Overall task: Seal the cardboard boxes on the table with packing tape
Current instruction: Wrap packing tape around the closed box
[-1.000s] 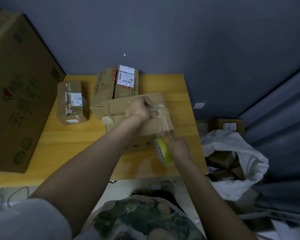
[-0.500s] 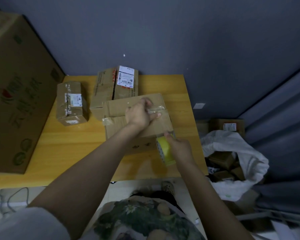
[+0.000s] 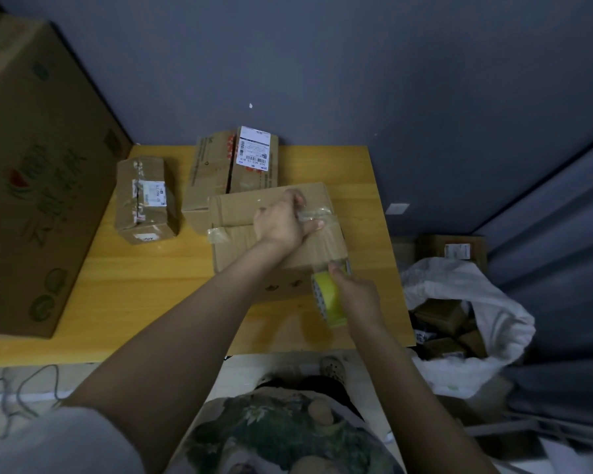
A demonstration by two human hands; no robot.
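Topside, white barcode label (image 3: 254, 145) on box (image 3: 213, 172)

The bare left arm stretches out from the near left, its left hand (image 3: 281, 224) palm-down with the thumb pointing right. Nearer and further right, the right hand (image 3: 358, 295) grips a yellow-green roll of packing tape (image 3: 327, 301).
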